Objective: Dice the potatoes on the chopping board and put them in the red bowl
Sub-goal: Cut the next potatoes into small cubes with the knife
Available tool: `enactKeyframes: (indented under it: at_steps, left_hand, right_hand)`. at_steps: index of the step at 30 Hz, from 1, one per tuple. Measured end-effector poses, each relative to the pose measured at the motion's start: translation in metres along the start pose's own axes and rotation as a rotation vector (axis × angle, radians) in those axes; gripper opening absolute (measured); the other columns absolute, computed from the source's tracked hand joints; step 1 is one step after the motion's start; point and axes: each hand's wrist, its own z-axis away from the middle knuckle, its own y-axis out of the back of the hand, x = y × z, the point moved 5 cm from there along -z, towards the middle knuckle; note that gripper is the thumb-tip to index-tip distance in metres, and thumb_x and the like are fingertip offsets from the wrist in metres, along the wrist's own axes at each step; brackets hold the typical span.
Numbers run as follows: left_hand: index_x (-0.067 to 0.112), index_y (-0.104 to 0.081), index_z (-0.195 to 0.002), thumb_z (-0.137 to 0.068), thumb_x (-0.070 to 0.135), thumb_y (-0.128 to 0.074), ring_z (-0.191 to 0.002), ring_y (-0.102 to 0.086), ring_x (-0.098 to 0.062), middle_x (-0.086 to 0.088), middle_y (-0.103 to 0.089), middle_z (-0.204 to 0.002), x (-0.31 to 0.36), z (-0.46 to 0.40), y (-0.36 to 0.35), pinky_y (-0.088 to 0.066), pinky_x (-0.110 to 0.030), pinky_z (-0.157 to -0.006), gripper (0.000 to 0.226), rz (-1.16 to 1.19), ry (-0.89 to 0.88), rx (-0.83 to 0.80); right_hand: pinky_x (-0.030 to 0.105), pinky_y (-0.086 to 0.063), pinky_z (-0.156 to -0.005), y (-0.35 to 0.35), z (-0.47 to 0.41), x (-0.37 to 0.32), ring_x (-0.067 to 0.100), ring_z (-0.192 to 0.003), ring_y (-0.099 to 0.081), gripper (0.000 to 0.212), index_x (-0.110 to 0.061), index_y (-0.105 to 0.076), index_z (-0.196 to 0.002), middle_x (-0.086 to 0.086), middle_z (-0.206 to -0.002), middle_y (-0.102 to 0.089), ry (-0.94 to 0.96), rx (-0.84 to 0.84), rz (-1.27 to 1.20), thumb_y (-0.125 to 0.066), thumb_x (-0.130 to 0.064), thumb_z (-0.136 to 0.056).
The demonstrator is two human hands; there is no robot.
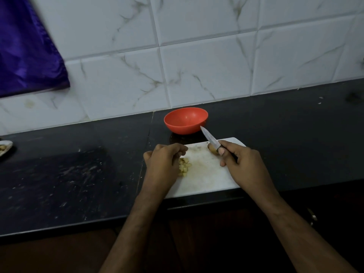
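Observation:
A white chopping board (204,174) lies at the front edge of the black counter. A small pile of diced potato (184,166) sits on its left part. My left hand (164,162) is curled beside and partly over that pile; whether it holds any pieces is hidden. My right hand (239,163) grips a knife (209,139) by its dark handle, the blade pointing up-left toward the red bowl (186,120). An uncut potato piece (212,149) lies at the board's far edge, partly behind the knife. The red bowl stands just behind the board, and looks empty.
The black counter (69,174) stretches left and right, dusted with pale specks. A plate edge with food (5,148) shows at far left. A purple cloth (25,46) hangs over the tiled wall (216,66) at upper left.

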Motion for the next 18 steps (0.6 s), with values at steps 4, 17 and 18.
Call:
enactKeyframes:
  at_steps: [4, 17, 18]
  left_hand:
    - [0.037, -0.069, -0.117, -0.098, 0.033, -0.060, -0.114, -0.050, -0.005, 0.022, -0.068, -0.110, 0.022, 0.002, -0.017, -0.015, -0.027, -0.088, 0.021, -0.025, -0.037, -0.052]
    - [0.020, -0.058, -0.124, -0.086, 0.046, -0.067, -0.109, -0.057, -0.028, -0.005, -0.057, -0.118, 0.065, -0.027, -0.088, -0.046, -0.044, -0.089, 0.047, -0.007, 0.044, -0.110]
    - [0.021, -0.059, -0.122, -0.085, 0.045, -0.067, -0.108, -0.057, -0.027, -0.004, -0.057, -0.116, 0.064, -0.027, -0.089, -0.046, -0.044, -0.089, 0.045, 0.004, 0.046, -0.101]
  right_hand:
    - [0.007, -0.045, -0.066, 0.009, 0.000, 0.007, -0.008, -0.076, -0.064, 0.033, -0.029, -0.063, -0.132, -0.013, -0.076, -0.071, -0.048, 0.152, -0.097, -0.054, -0.034, -0.101]
    - [0.020, -0.050, -0.068, 0.011, -0.004, 0.018, 0.000, -0.068, -0.066, 0.029, -0.028, -0.066, -0.126, -0.013, -0.073, -0.072, -0.078, 0.225, -0.156, -0.055, -0.032, -0.100]
    - [0.019, -0.050, -0.068, 0.011, -0.004, 0.018, 0.000, -0.067, -0.066, 0.029, -0.028, -0.067, -0.126, -0.013, -0.072, -0.072, -0.080, 0.223, -0.161, -0.055, -0.031, -0.100]
